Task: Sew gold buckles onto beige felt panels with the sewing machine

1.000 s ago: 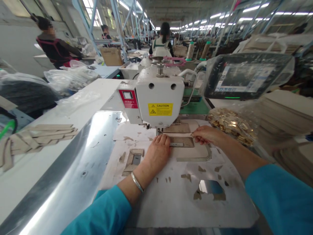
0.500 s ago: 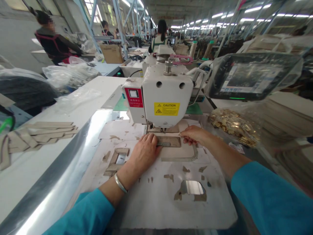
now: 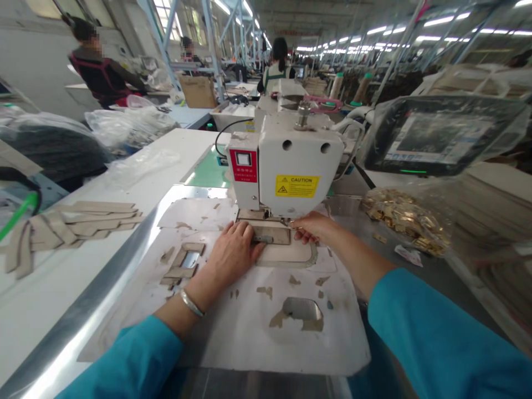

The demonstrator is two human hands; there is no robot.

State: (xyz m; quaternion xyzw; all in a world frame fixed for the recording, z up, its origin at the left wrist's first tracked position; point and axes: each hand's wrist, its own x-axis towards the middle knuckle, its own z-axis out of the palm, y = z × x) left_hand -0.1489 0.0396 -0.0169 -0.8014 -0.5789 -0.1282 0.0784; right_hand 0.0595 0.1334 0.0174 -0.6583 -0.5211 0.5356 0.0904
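- Pale strip, narrow, lies between two brown plates under the machine head; the plates look set to frame it in a straight slot.
- Left hand: palm down, fingers long and close together, thumb out to the side. Grips nothing I can see; covers the left end of the lower plate, probably weight to stop things shifting.
- Right hand: thumb and forefinger pinched on what looks like the strip's right end, other fingers curled under. Likely keeps that end lined up. Exact contact too small to be sure.
- So one hand at each end, needle area between; fingertips sit close to it.
- White sheet spread under both hands, forearms above it, with a cutout and brown patches; seems to be a template carrying the plates.
- Loose strips fanned on the tabletop at the left, overlapping, perhaps for easy pickup.
- Bag of gold-coloured metal pieces at the right, near the right forearm, presumably within reach.
- Screen under plastic, tilted toward the worker, likely for reading while seated.
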